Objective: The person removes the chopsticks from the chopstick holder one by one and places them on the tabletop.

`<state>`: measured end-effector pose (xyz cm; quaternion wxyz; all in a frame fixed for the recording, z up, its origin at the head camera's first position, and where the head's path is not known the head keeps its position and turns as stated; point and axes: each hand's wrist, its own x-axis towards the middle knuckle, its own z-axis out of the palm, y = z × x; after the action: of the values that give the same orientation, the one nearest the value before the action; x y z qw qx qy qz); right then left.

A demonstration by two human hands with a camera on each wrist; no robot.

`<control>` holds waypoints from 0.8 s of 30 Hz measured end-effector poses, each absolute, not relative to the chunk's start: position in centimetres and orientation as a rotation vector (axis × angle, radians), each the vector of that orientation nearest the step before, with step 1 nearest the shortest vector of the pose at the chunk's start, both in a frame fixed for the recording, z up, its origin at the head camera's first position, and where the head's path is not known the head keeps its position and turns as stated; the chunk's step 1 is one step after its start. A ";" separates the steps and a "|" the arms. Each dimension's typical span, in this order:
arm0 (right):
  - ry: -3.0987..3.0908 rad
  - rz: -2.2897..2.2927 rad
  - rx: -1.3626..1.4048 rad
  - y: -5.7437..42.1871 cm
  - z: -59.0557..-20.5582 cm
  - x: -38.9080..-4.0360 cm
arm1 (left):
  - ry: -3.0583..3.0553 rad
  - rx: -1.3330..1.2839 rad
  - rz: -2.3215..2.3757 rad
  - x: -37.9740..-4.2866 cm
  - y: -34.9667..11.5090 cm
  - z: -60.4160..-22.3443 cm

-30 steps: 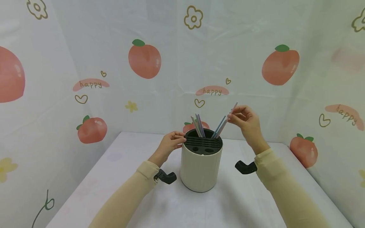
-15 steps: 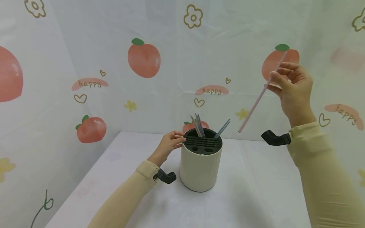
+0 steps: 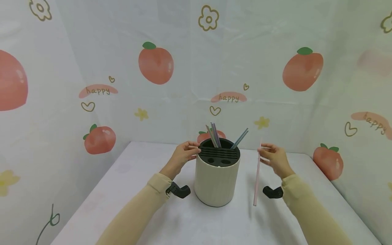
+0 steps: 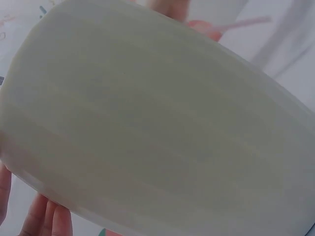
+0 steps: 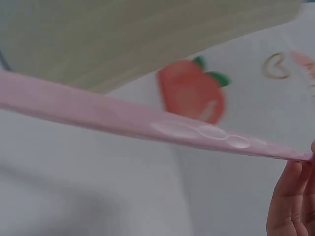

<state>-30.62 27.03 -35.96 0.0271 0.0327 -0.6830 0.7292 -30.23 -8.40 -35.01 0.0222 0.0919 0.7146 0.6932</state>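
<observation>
A cream cylindrical desk organizer [image 3: 215, 185] stands upright on the table. Its black top insert [image 3: 211, 165] has a large opening at the back, narrow slots and round holes. My left hand [image 3: 182, 154] rests its fairly straight fingers against the left side of the rim; the left wrist view shows their fingertips [image 4: 61, 221] along the edge. To the right of the organizer, my right hand [image 3: 275, 159] pinches a pink straw [image 3: 257, 180] near its upper end. The straw hangs almost vertically over the table, lower end free, and crosses the right wrist view.
In the back opening lean several pale green and purple straws [image 3: 215, 134] on the left and blue straws [image 3: 240, 137] on the right. A white cloth with printed peaches hangs behind the white table [image 3: 128, 180]. A black camera mount sits on each wrist.
My right hand has pulled the pink straw up out of the organizer, swung it high to the right, then lowered it beside the organizer. The left hand has stayed at the rim.
</observation>
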 end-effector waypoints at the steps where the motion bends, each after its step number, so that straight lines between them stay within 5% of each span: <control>1: -2.167 2.224 0.075 26.9 -37.1 -30.8 | 2.214 0.285 2.151 -30.2 -8.4 -35.0; 10: -2.407 2.153 -0.110 25.0 -43.5 -32.2 | 2.210 0.302 2.160 -30.2 -8.5 -35.0; 24: -2.615 1.944 -0.285 24.2 -46.2 -32.9 | 2.231 0.306 2.140 -30.1 -8.5 -35.1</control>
<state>-32.95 24.24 -46.22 -0.0645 -0.0871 -0.7979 0.5930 -30.11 -8.52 -35.10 0.0177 0.0986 0.7180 0.6888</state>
